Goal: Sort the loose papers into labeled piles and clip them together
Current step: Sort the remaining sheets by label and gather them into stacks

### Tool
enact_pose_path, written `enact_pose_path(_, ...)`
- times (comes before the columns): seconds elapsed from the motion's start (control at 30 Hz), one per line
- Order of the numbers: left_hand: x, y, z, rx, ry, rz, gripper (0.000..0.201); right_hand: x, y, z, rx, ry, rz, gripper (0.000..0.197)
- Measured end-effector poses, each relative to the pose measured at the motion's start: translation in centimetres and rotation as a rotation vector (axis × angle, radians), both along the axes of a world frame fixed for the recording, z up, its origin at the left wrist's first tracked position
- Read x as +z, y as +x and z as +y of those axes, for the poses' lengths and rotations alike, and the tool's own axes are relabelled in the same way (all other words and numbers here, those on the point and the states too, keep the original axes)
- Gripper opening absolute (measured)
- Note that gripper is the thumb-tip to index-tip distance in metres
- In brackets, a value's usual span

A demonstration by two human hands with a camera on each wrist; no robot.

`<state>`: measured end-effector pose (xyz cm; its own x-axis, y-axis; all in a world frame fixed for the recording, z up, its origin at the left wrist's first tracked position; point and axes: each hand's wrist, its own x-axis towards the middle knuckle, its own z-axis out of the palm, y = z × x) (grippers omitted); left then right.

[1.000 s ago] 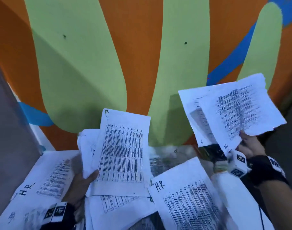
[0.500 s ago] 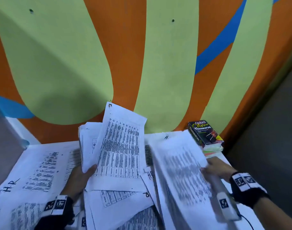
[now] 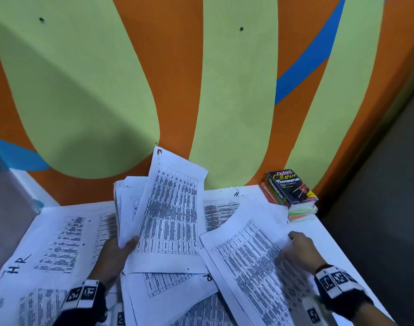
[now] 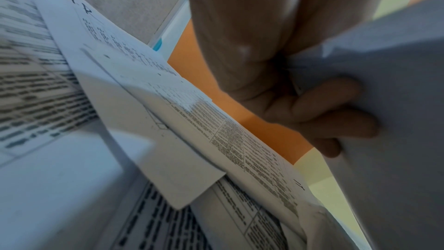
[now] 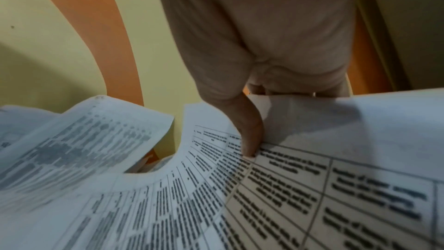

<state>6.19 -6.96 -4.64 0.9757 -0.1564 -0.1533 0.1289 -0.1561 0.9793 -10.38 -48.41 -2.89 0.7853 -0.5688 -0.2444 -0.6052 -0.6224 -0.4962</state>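
L hand (image 3: 114, 255) grips fanned stack (image 3: 168, 208) upright; R hand (image 3: 300, 250) thumb-pinches one sheet (image 3: 248, 255). Stack's uneven, so pgs may slip out & mix into H.R. pile (image 3: 60, 243).

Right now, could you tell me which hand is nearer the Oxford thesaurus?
Right. The right hand holds a sheet near the thesaurus; the left hand grips papers far to its left.

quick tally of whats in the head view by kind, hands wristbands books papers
hands: 2, left hand and right hand, each holding papers
wristbands: 2, left wristband and right wristband
thesaurus: 1
coloured stack under it: 1
papers: overlapping too much to count
total besides papers: 6
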Motion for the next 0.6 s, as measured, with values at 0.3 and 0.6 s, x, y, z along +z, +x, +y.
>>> enact_pose_path(0.3,0.9,-0.3,-0.6,-0.033,-0.020,-0.025,0.008,13.8,-0.1,-2.4,0.072,0.774,-0.486,0.028)
enact_pose_path(0.6,3.6,-1.1,-3.2,-0.166,-0.094,-0.115,0.027,8.6,6.1,0.6,-0.096,1.154,-0.387,0.064)
